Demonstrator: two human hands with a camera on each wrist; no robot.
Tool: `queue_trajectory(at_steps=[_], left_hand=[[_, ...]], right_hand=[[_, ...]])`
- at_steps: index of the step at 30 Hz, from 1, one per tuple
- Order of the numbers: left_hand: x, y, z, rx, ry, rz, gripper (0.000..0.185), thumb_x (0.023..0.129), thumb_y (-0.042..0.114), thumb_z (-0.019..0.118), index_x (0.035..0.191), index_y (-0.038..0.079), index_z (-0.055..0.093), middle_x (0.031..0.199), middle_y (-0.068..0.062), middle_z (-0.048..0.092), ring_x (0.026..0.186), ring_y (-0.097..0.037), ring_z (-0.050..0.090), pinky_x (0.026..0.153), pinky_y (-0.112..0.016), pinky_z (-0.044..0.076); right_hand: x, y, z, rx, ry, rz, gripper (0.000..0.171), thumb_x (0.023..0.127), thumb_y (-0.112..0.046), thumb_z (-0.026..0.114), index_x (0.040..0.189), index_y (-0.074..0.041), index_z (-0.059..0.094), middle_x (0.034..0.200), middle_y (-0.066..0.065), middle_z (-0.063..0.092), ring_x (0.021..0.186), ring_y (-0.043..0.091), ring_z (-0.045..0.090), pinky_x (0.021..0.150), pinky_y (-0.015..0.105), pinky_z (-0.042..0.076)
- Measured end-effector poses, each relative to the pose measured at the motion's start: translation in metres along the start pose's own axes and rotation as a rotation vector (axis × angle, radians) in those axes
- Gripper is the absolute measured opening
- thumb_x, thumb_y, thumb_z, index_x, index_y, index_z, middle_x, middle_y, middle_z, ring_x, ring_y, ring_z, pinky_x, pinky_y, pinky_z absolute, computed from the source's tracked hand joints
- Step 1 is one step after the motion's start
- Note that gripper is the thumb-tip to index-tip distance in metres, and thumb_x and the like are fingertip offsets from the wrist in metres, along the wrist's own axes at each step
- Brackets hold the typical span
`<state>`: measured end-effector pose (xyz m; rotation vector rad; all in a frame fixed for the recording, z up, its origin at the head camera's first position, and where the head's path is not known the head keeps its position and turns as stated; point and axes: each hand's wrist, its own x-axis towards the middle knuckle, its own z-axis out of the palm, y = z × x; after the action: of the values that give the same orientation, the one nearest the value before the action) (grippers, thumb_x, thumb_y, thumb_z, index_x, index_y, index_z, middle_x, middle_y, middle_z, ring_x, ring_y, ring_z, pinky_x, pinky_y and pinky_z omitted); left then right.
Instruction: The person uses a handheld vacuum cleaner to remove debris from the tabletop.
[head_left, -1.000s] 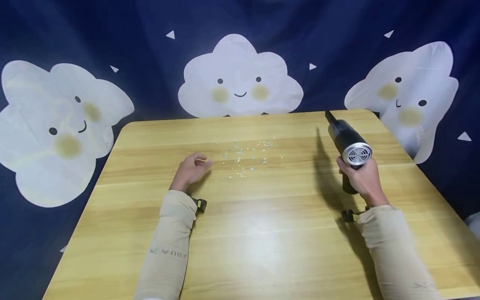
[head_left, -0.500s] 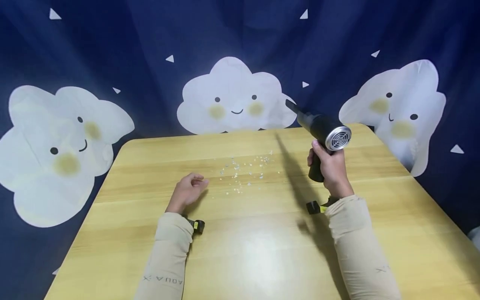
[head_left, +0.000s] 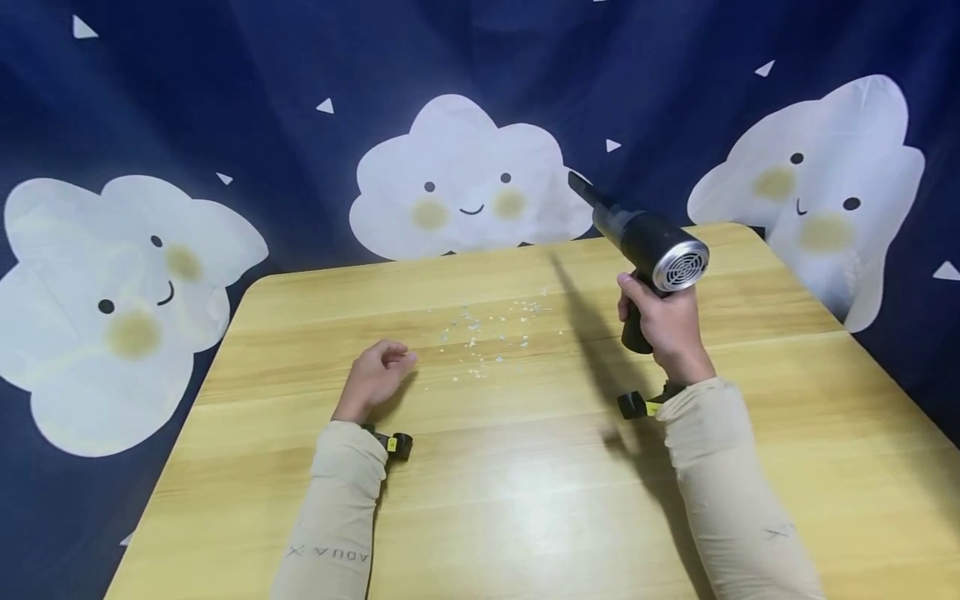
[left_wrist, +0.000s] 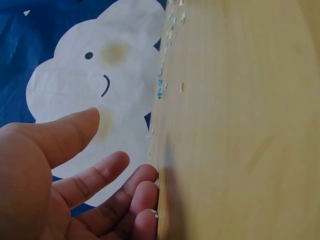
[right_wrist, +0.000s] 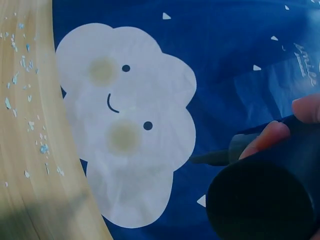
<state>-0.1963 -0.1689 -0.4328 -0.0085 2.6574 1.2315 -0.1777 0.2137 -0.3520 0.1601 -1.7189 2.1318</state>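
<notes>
My right hand (head_left: 669,327) grips the handle of a black handheld vacuum (head_left: 647,242) with a silver vent at its rear. The vacuum is raised over the right part of the table, its narrow nozzle (head_left: 584,188) pointing left and away from me. In the right wrist view the end of the handle (right_wrist: 260,200) fills the lower right. Small white and blue paper bits (head_left: 487,333) lie scattered on the tabletop between my hands. My left hand (head_left: 375,373) holds nothing; its fingers are loosely bent beside the bits, the lower ones at the table surface in the left wrist view.
The wooden table (head_left: 480,467) has rounded far corners. Behind its far edge hangs a dark blue curtain (head_left: 285,50) printed with white clouds (head_left: 457,150). Each wrist wears a small black camera, the left one (head_left: 401,447) close above the table.
The right hand has swung the vacuum leftward, turning its nozzle toward the left; over the last half second it barely moves. The left hand stays beside the bits, and the head view has shifted slightly.
</notes>
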Motion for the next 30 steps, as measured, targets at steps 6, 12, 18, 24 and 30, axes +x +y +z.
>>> queue_trajectory(at_steps=[6, 12, 18, 24, 30], left_hand=[[0.0014, 0.0022, 0.0027, -0.014, 0.004, -0.005, 0.048, 0.098, 0.041, 0.055, 0.131, 0.006, 0.054, 0.125, -0.013, 0.058, 0.116, -0.03, 0.052, 0.098, -0.047, 0.042], [0.0007, 0.0006, 0.0002, 0.001, 0.011, -0.008, 0.048, 0.097, 0.041, 0.056, 0.13, 0.006, 0.054, 0.125, -0.012, 0.058, 0.115, -0.03, 0.053, 0.098, -0.046, 0.042], [0.0015, 0.0015, 0.0006, -0.024, 0.001, -0.018, 0.048, 0.097, 0.041, 0.056, 0.13, 0.007, 0.054, 0.124, -0.012, 0.058, 0.115, -0.03, 0.052, 0.098, -0.046, 0.042], [0.002, 0.0011, 0.0005, -0.027, 0.004, -0.017, 0.048, 0.097, 0.041, 0.056, 0.131, 0.006, 0.054, 0.124, -0.012, 0.058, 0.115, -0.03, 0.052, 0.098, -0.045, 0.042], [0.0021, -0.0003, -0.0002, -0.024, 0.008, -0.015, 0.048, 0.097, 0.041, 0.056, 0.13, 0.006, 0.054, 0.123, -0.012, 0.058, 0.115, -0.029, 0.052, 0.097, -0.045, 0.043]], right_hand=[[-0.0001, -0.0012, -0.0003, 0.003, -0.022, -0.005, 0.014, 0.089, 0.0, 0.065, 0.091, -0.001, 0.052, 0.064, 0.006, 0.053, 0.046, 0.015, 0.05, 0.045, 0.024, 0.044], [-0.0006, -0.0009, 0.0007, 0.009, -0.039, 0.019, 0.014, 0.089, -0.001, 0.065, 0.093, -0.002, 0.051, 0.065, 0.007, 0.053, 0.048, 0.015, 0.051, 0.046, 0.024, 0.045], [-0.0013, -0.0029, -0.0025, 0.01, -0.036, 0.012, 0.015, 0.089, 0.0, 0.065, 0.093, -0.002, 0.051, 0.065, 0.007, 0.052, 0.048, 0.016, 0.051, 0.045, 0.025, 0.045], [-0.0008, -0.0036, -0.0028, 0.006, -0.038, 0.011, 0.016, 0.089, 0.001, 0.065, 0.094, -0.001, 0.051, 0.067, 0.007, 0.053, 0.048, 0.016, 0.051, 0.045, 0.025, 0.045], [-0.0005, -0.0028, -0.0023, -0.001, -0.045, 0.014, 0.016, 0.089, 0.001, 0.065, 0.095, -0.001, 0.05, 0.068, 0.007, 0.053, 0.048, 0.016, 0.052, 0.045, 0.025, 0.045]])
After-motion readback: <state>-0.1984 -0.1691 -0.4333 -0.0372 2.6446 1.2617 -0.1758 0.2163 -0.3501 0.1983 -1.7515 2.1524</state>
